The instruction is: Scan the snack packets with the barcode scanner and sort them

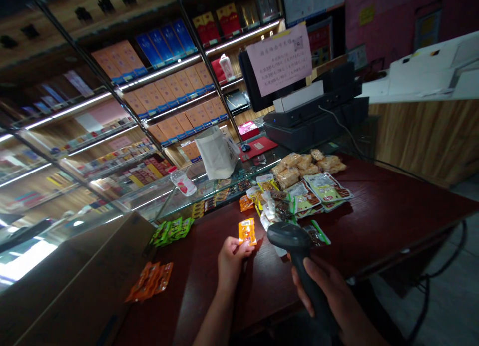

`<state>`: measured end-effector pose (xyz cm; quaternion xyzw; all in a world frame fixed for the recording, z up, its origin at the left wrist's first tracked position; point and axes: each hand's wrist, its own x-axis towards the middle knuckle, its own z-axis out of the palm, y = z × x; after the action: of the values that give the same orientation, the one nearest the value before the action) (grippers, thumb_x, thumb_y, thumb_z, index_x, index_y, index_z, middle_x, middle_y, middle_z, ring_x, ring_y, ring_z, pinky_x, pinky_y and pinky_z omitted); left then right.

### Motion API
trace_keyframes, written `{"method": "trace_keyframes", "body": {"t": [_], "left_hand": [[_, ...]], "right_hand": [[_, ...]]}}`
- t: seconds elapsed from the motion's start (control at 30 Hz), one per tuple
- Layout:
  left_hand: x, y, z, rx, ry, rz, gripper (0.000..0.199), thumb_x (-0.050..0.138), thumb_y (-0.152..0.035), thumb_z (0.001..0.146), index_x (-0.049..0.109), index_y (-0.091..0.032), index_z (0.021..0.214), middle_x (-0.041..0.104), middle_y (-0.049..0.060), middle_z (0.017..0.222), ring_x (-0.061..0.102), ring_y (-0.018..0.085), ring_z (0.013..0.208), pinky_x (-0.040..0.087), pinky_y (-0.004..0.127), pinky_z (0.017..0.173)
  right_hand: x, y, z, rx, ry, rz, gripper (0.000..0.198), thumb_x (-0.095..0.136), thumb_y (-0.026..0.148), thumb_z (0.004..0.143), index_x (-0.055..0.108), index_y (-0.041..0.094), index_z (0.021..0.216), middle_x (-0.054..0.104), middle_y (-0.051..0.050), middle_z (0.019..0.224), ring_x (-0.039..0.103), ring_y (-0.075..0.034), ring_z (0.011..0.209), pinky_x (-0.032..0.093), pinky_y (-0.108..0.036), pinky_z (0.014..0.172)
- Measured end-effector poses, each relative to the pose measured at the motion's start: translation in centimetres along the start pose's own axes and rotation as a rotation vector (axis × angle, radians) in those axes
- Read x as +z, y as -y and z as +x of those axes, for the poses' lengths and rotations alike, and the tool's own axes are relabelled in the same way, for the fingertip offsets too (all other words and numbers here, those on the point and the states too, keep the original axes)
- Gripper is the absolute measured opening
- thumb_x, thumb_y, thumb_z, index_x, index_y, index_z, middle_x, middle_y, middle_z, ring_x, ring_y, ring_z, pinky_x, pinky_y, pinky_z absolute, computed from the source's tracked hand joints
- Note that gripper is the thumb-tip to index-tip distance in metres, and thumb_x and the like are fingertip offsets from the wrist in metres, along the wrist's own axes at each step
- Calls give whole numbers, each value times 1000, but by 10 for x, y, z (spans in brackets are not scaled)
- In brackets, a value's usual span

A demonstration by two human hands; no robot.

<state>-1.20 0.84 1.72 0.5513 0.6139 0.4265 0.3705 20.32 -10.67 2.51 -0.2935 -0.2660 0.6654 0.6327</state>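
Note:
My left hand [232,259] pinches the lower edge of a small orange snack packet [246,230] above the dark red table. In my right hand [327,286] is a black barcode scanner [290,239], gripped by its handle, with its head to the right of the packet. Beyond the scanner lies a heap of snack bags: green-and-white packets [327,187], a dark bag with a green edge [318,233] and clear-wrapped tan snacks [295,167]. Orange packets [151,280] and green packets [172,231] rest at the left side of the table.
A cardboard box [75,281] stands at the left. Behind the table, a glass counter [164,206] carries a bottle [182,181] and a white paper bag [217,154]. A cash register [314,114] sits at the back, and shelves of boxes line the wall.

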Motion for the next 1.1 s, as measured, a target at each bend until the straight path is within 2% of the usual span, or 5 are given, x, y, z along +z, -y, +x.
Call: {"method": "trace_keyframes", "body": {"t": [0.27, 0.4, 0.7, 0.9, 1.1], "left_hand": [[0, -1, -1, 7, -24, -14, 27, 72, -42, 74, 54, -22, 75, 77, 6, 73, 76, 25, 73, 60, 37, 72], [1, 1, 1, -4, -37, -146, 37, 80, -44, 65, 53, -20, 72, 76, 4, 72, 76, 24, 72, 60, 33, 68], [1, 7, 9, -78, -62, -342, 45, 89, -37, 58, 51, -18, 73, 75, 4, 69, 75, 20, 67, 60, 27, 62], [3, -10, 44, -158, -126, -455, 30, 83, -16, 72, 53, -16, 74, 73, 4, 65, 75, 17, 65, 61, 23, 62], [12, -30, 100, -165, -151, -468, 25, 71, -5, 82, 50, -16, 74, 70, 3, 62, 73, 15, 60, 59, 20, 57]], "right_hand": [[-3, 2, 0, -3, 19, 2, 44, 69, 58, 83, 67, 15, 92, 64, 1, 65, 48, -7, 33, 36, -18, 32], [-4, -1, 2, 29, 75, -33, 48, 64, 62, 85, 66, 15, 82, 55, 4, 46, 44, -7, 31, 30, -17, 31], [-8, 3, 5, 73, 39, 78, 50, 74, 62, 77, 67, 15, 91, 65, 2, 64, 46, -4, 33, 30, -15, 32], [-15, 4, 9, 119, 58, 33, 50, 64, 66, 83, 64, 16, 76, 54, 4, 41, 44, -8, 31, 30, -18, 32], [-17, 0, 14, 151, 87, -11, 55, 61, 70, 82, 63, 16, 71, 55, 3, 40, 39, -8, 27, 28, -20, 31]]}}
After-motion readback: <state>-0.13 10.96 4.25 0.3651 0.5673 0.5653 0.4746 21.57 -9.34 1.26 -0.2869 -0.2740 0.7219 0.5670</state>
